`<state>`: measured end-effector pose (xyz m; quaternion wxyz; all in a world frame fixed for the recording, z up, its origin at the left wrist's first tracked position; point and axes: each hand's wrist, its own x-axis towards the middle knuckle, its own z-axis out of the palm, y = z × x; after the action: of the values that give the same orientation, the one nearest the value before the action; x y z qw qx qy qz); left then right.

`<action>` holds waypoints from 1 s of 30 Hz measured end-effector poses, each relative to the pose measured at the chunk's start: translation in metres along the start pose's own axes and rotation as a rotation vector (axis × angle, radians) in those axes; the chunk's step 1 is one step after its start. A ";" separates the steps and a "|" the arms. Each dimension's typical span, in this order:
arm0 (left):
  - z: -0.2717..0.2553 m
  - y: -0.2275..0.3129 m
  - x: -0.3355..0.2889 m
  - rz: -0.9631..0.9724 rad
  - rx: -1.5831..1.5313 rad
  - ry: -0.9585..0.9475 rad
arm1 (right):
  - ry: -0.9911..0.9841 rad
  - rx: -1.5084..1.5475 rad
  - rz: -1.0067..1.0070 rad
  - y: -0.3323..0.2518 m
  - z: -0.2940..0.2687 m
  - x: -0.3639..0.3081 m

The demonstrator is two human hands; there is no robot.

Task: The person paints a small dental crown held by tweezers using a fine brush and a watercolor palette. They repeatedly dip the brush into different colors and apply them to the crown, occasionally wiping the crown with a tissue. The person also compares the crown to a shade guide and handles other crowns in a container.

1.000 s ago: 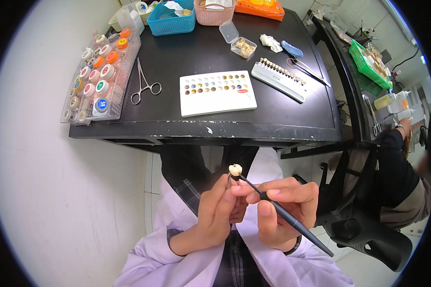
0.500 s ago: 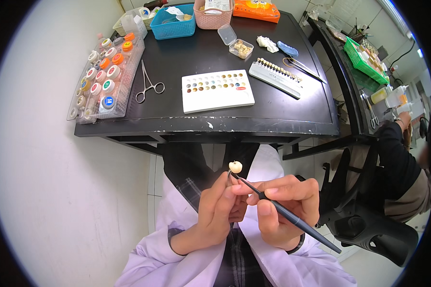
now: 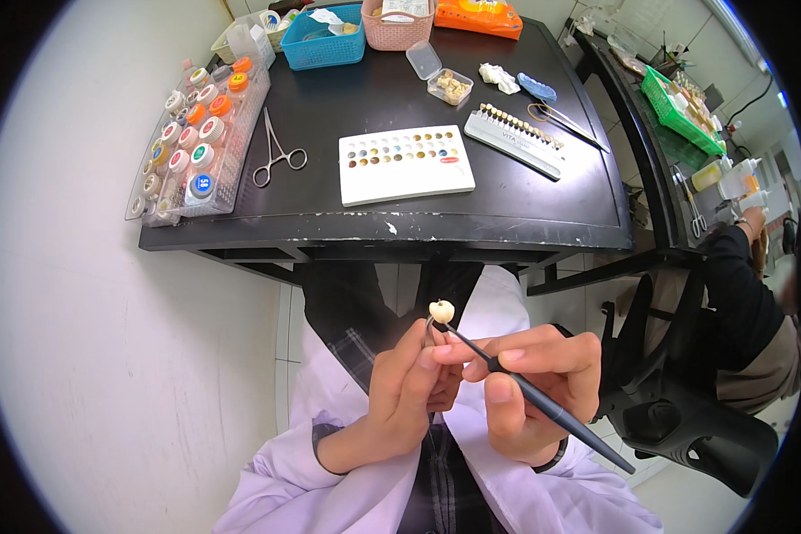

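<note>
Above my lap, my left hand (image 3: 402, 381) is closed around a thin curved metal clamp (image 3: 429, 327), most of it hidden by the fingers. At the clamp's tip sits a small cream-coloured dental crown (image 3: 441, 311), with a small dark spot on its upper side. My right hand (image 3: 547, 378) grips a slim dark-handled brush (image 3: 556, 413) like a pen. The brush's dark tip reaches the lower side of the crown; whether they touch I cannot tell. Fingers of both hands meet just below the crown.
On the black table (image 3: 320, 209) are a white palette (image 3: 405, 185), scissor-handled forceps (image 3: 279, 160), a tooth shade guide (image 3: 513, 147), a clear box of teeth (image 3: 450, 86) and a tray of jars (image 3: 200, 169). Baskets stand behind. At right are a black chair (image 3: 676, 423) and another person (image 3: 748, 285).
The crown has turned slightly and shifted a little to the right, showing its dark spot differently. My right hand has moved slightly right with the brush. Both grips stay the same.
</note>
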<state>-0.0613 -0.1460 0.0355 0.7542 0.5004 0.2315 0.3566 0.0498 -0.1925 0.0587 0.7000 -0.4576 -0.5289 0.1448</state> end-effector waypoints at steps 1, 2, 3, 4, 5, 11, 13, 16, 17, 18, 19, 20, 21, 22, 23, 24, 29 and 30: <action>0.001 -0.001 0.000 0.004 -0.003 0.011 | 0.066 0.076 -0.011 0.002 0.002 -0.001; 0.002 -0.001 0.000 0.008 -0.006 0.021 | 0.081 0.078 0.006 0.003 0.002 -0.002; 0.001 -0.001 -0.001 0.002 -0.011 0.015 | 0.095 0.080 0.022 0.003 0.001 -0.003; 0.001 -0.002 -0.001 -0.002 -0.015 0.009 | 0.110 0.082 0.037 0.003 0.000 -0.004; 0.000 -0.002 -0.002 -0.007 -0.019 0.003 | 0.093 0.077 0.041 0.003 0.000 -0.004; 0.001 -0.002 -0.003 -0.019 -0.008 0.013 | -0.077 -0.044 0.028 -0.002 -0.008 0.000; 0.002 -0.002 -0.004 -0.029 -0.028 0.007 | 0.041 0.092 0.054 0.002 -0.006 -0.006; 0.003 0.000 -0.004 -0.038 -0.030 0.003 | 0.141 0.181 0.080 0.002 -0.001 -0.005; 0.003 0.000 -0.004 -0.039 -0.028 0.003 | 0.113 0.162 0.093 0.003 -0.003 -0.006; 0.003 0.000 -0.004 -0.043 -0.026 0.009 | 0.086 0.142 0.106 0.004 -0.005 -0.006; 0.003 0.000 -0.004 -0.046 -0.025 0.014 | 0.058 0.122 0.118 0.004 -0.007 -0.006; 0.003 0.000 -0.004 -0.049 -0.025 0.020 | 0.042 0.113 0.105 0.004 -0.007 -0.006; 0.003 -0.001 -0.004 -0.045 -0.025 0.015 | 0.027 0.105 0.092 0.005 -0.007 -0.006; 0.002 -0.002 -0.004 -0.044 -0.024 0.012 | 0.011 0.099 0.082 0.005 -0.008 -0.007; 0.001 -0.003 -0.004 -0.043 -0.023 0.010 | 0.001 0.097 0.082 0.006 -0.008 -0.007; 0.001 -0.003 -0.004 -0.045 -0.024 0.015 | -0.010 0.094 0.083 0.006 -0.009 -0.007; 0.003 -0.002 -0.004 -0.035 -0.045 -0.018 | 0.079 0.153 0.086 0.002 -0.007 -0.003; 0.003 -0.002 -0.003 -0.046 -0.054 -0.009 | 0.090 0.158 0.095 0.004 -0.007 -0.004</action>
<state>-0.0607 -0.1510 0.0345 0.7765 0.4759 0.2301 0.3430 0.0550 -0.1964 0.0526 0.7493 -0.4314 -0.4616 0.1984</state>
